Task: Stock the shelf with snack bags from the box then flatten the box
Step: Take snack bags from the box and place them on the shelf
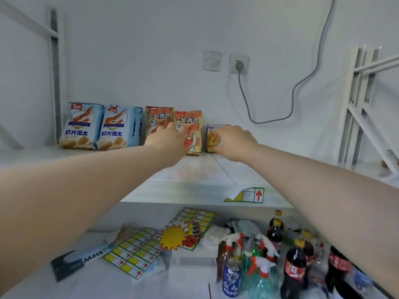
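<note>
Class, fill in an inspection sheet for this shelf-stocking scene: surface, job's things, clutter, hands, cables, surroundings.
Surface: white upper shelf.
Job's things: two blue bags, two orange bags and fries pack upright in a row; box: nothing seen.
Clutter: lower shelf holds mask box, label sheets, spray bottles, cola bottles, can.
Hands: left hand on an orange bag, grip unclear; right hand grips fries pack.
Cables: grey cable plugged into wall socket.
Surroundings: white wall, white metal frame at right.
</note>
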